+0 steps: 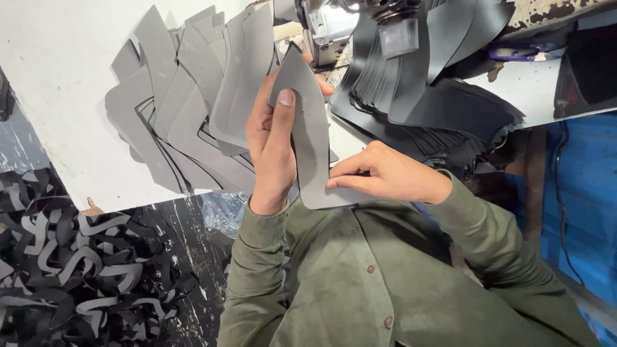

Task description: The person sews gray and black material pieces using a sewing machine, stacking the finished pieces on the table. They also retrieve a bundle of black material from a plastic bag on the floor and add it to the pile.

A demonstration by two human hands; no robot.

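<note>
White worktable under grey cut pieces; black offcuts on floor.

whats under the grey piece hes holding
The grey piece is pinched by the left hand and right hand. Beneath show white table and green shirt; the rest is covered.

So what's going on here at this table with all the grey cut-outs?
A person in a green shirt holds one grey curved piece with both hands: the left hand grips its upper part, the right hand pinches its lower edge. It is held up near a sewing machine. A fanned pile of grey pieces lies on the white table, a black stack to the right, offcuts on the floor.
</note>
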